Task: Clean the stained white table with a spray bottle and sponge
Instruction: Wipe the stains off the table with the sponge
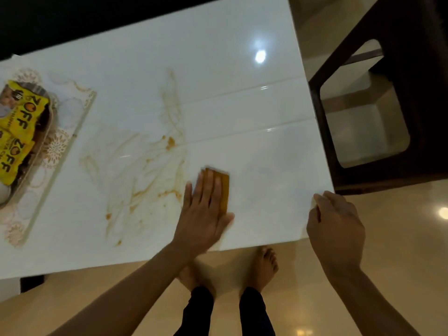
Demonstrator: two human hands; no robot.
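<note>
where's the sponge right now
In the head view the sponge lies flat on the white table near its front edge, pressed under the left hand, just right of the brown stains.

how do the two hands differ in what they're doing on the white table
The left hand lies flat with straight fingers pressing the orange-brown sponge onto the glossy white table; the right hand has curled fingers holding the table's near right corner. The left is beside the brown stains; the right is over clean surface. Both touch the table.
</note>
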